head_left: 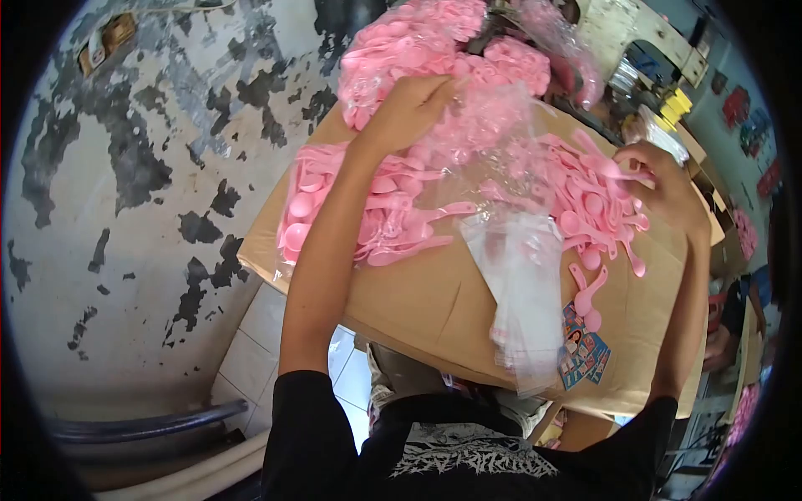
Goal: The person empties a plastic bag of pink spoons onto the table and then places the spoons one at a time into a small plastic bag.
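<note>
My left hand [413, 110] is closed at the edge of a clear plastic bag [489, 125] of pink pieces, at the back middle of the cardboard surface. Its fingertips are partly hidden. On the right, my right hand [666, 185] has its fingers curled round a pink spoon [611, 167], above a loose heap of pink spoons [585, 200]. Left of my left forearm and under it lies another clear bag of pink spoons [305, 204], some spilling out. A stack of flat clear plastic bags [526, 292] rests in the middle, near the front edge.
Small printed cards [582, 355] lie beside the plastic bags on the cardboard box [409, 309]. Large bags of pink items [401, 50] are piled at the back. A machine [639, 37] stands at the back right. A peeling wall [150, 167] borders the left side.
</note>
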{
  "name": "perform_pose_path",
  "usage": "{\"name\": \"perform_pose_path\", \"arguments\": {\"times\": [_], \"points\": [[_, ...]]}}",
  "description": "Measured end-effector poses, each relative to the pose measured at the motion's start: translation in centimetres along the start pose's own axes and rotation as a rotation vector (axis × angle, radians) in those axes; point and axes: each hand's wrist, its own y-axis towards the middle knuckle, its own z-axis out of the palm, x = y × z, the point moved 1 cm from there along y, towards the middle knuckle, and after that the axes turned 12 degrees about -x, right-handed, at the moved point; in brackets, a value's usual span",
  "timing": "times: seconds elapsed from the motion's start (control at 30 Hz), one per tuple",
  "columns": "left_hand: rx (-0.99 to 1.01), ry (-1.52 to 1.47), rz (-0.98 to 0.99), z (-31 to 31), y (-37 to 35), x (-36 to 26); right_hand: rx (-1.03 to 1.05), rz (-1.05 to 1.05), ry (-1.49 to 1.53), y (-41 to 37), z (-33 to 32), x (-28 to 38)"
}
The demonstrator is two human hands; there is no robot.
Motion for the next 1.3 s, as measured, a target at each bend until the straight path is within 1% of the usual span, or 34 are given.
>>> {"name": "perform_pose_path", "arguments": {"times": [0.07,0.1,0.17,0.23,0.3,0.37,0.43,0.47,0.5,0.53,0.57,0.6,0.63,0.7,0.73,0.8,0.9,1.0,1.1,1.13,1.2,1.23,1.3], "points": [[0.046,-0.001,-0.028,0.2,0.1,-0.2,-0.087,-0.160,-0.039,-0.2,-0.8,-1.0],[0.043,0.002,-0.016,0.2,0.1,-0.2,-0.015,-0.148,-0.001,-0.2,-0.8,-1.4],[0.035,0.013,0.020,0.3,0.0,-0.1,0.118,-0.131,0.074,0.6,0.0,0.0],[0.032,0.002,-0.008,0.5,0.0,-0.1,0.190,-0.173,0.163,1.8,3.8,1.7],[0.062,0.027,-0.034,0.4,0.0,-0.6,0.186,-0.273,-0.070,2.7,8.8,2.0],[0.113,0.089,-0.054,-0.1,0.2,-1.3,0.299,-0.204,0.022,4.6,14.5,2.1],[-0.035,0.076,-0.024,-1.4,0.3,-2.2,0.227,-0.528,0.094,5.9,17.4,3.0],[-0.112,0.071,-0.007,-2.5,0.1,-2.7,0.205,-0.600,0.080,6.4,18.9,2.3],[-0.141,0.213,-0.089,-4.9,-0.3,-2.9,0.174,-0.675,0.057,7.3,19.9,1.5],[-0.124,0.326,-0.215,-7.2,-1.3,-4.4,0.144,-0.743,0.033,8.0,20.3,1.0],[-0.103,0.434,-0.349,-9.6,-2.8,-5.8,0.142,-0.707,0.070,8.2,19.6,1.3],[-0.196,0.686,-0.471,-12.2,-5.0,-1.9,0.144,-0.669,0.107,8.2,18.4,2.1],[-0.311,0.904,-0.532,-13.5,-7.7,-1.4,0.148,-0.628,0.144,8.1,17.1,2.8],[0.076,1.060,-0.953,-17.2,-10.8,1.8,0.224,-0.493,0.129,7.5,14.2,4.6],[0.096,0.975,-0.943,-16.9,-11.8,1.4,0.265,-0.426,0.125,7.2,13.7,5.1],[0.127,0.803,-0.921,-16.2,-13.3,0.7,0.284,-0.440,0.126,7.3,13.7,5.1],[-0.102,0.497,-0.629,-17.1,-14.6,3.4,0.296,-0.450,0.108,7.1,14.1,4.6],[-0.181,0.273,-0.520,-17.0,-11.3,-0.6,0.299,-0.432,0.144,6.7,14.3,3.8],[-0.224,0.192,-0.413,-17.0,-7.6,-4.7,0.334,-0.416,0.155,6.8,15.8,1.8],[-0.224,0.117,-0.410,-16.8,-6.4,-6.3,0.352,-0.411,0.150,6.9,16.2,1.4],[-0.220,-0.033,-0.402,-16.5,-4.4,-9.1,0.329,-0.431,0.245,6.3,16.3,2.5],[-0.226,-0.039,-0.412,-16.6,-3.8,-10.0,0.316,-0.440,0.293,6.0,16.4,3.0],[-0.236,-0.050,-0.433,-17.1,-3.1,-11.1,0.323,-0.465,0.259,5.7,16.7,3.3]]}}
